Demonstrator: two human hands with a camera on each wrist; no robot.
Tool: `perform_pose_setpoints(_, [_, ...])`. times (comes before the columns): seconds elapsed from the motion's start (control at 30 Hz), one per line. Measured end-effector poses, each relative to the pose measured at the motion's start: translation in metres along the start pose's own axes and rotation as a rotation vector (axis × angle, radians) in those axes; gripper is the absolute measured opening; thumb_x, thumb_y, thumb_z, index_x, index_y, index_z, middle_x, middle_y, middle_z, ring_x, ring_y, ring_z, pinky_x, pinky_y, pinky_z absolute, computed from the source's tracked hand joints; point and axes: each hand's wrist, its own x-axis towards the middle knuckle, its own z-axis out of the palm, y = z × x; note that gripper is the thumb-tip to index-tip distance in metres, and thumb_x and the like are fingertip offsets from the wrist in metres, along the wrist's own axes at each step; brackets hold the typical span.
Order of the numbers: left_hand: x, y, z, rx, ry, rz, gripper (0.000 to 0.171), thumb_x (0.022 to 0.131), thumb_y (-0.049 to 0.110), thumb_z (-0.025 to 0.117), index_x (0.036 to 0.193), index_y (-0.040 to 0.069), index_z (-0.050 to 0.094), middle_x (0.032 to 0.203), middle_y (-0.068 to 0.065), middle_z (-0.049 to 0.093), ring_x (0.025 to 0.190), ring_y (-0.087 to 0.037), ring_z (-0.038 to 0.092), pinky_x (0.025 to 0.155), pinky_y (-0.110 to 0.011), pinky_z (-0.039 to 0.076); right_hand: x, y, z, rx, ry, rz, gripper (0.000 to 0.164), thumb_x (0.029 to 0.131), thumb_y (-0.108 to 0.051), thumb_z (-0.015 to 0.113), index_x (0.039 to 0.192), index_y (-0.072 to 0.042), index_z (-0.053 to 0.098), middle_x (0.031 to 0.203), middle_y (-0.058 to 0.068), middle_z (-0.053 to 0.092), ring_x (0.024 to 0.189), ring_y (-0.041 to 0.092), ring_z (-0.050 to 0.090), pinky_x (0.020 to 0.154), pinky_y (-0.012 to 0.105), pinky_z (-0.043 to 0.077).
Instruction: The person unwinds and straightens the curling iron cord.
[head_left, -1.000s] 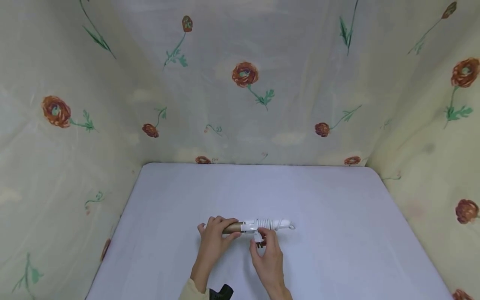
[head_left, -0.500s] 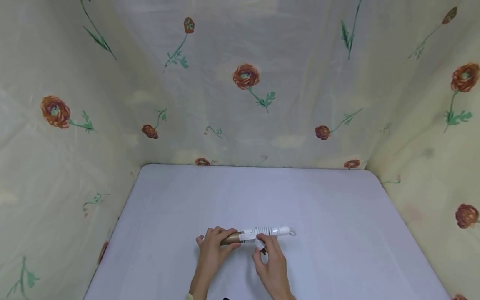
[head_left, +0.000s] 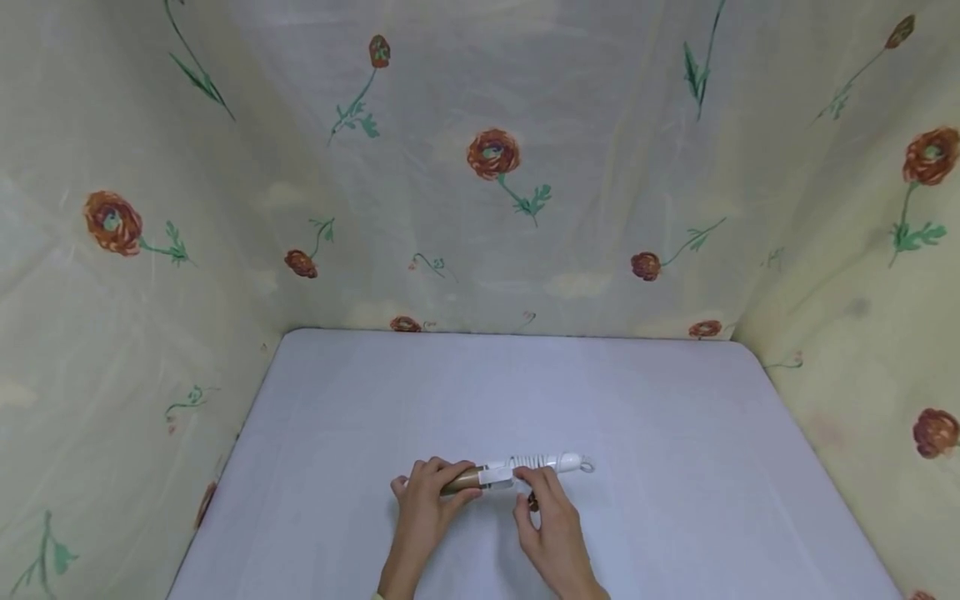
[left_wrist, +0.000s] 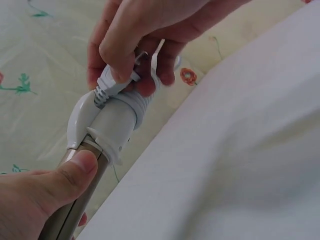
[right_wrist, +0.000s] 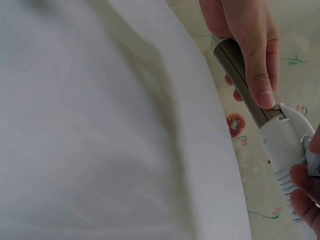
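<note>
A curling iron (head_left: pixel 462 480) with a brownish-gold barrel and white handle lies crosswise in the hands above the table. My left hand (head_left: pixel 420 512) grips it by the barrel, the thumb along the barrel near the white lever in the left wrist view. White cord (head_left: pixel 528 462) is wound in coils round the handle, which ends in a small loop (head_left: pixel 588 464). At the near side of the handle, my right hand (head_left: pixel 557 529) pinches the white plug (left_wrist: pixel 111 82) between thumb and fingers. Its ribbed neck sits against the handle beside the lever, and the prongs point in among the fingers.
A white-covered table (head_left: pixel 360 400) spreads beneath the hands. Cream fabric with red flowers (head_left: pixel 493 154) hangs at the back and on both sides, close to the table's edges.
My right hand has shifted slightly right and turned the plug, so its prongs are now mostly hidden behind the fingers. The left hand keeps its grip on the barrel.
</note>
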Motion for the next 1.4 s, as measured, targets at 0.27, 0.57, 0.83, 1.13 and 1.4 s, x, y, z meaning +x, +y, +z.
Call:
perform_pose_setpoints(0.27, [-0.001,0.001,-0.005,0.004,-0.014,0.009,0.036,0.067,0.039,0.078,0.101,0.031,0.073,0.087,0.010,0.067,0.080,-0.010,0.051,0.075,-0.035,0.020,0.011,-0.001,-0.016,-0.059,-0.135,-0.062,0.032,0.080,0.003,0.065,0.109,-0.009,0.062,0.091,-0.006,0.055,0.073,-0.002,0.050,0.063,0.017,0.045])
perform_pose_setpoints(0.57, [0.004,-0.001,-0.003,0.028,-0.039,0.034,0.036,0.068,0.038,0.077,0.103,0.032,0.072,0.087,0.010,0.067,0.081,-0.010,0.051,0.078,-0.041,0.022,0.030,0.004,-0.033,-0.069,-0.345,-0.092,0.026,0.085,-0.001,0.061,0.109,-0.008,0.060,0.087,-0.009,0.050,0.065,-0.003,0.041,0.055,0.016,0.038])
perform_pose_setpoints(0.83, [0.002,-0.006,-0.003,-0.009,-0.085,0.036,0.035,0.070,0.039,0.076,0.105,0.032,0.071,0.088,0.011,0.066,0.081,-0.008,0.050,0.075,-0.036,0.019,0.044,0.012,-0.043,-0.055,-0.479,-0.236,0.025,0.087,-0.002,0.059,0.111,-0.006,0.061,0.092,-0.004,0.054,0.063,-0.003,0.038,0.055,0.014,0.038])
perform_pose_setpoints(1.13, [0.006,-0.004,-0.006,-0.010,-0.078,0.061,0.036,0.071,0.040,0.074,0.106,0.032,0.071,0.089,0.010,0.067,0.082,-0.009,0.051,0.077,-0.038,0.021,0.066,0.013,-0.055,-0.111,-0.593,-0.354,0.025,0.090,0.000,0.055,0.112,-0.007,0.064,0.094,-0.002,0.055,0.071,0.000,0.044,0.060,0.015,0.042])
perform_pose_setpoints(1.4, [0.005,-0.004,-0.011,0.017,-0.104,0.070,0.036,0.072,0.041,0.075,0.106,0.032,0.071,0.090,0.011,0.067,0.083,-0.010,0.051,0.084,-0.049,0.021,0.079,0.017,-0.056,-0.092,-0.665,-0.389,0.025,0.090,0.004,0.053,0.108,-0.009,0.064,0.097,0.000,0.054,0.084,0.008,0.051,0.074,0.025,0.048])
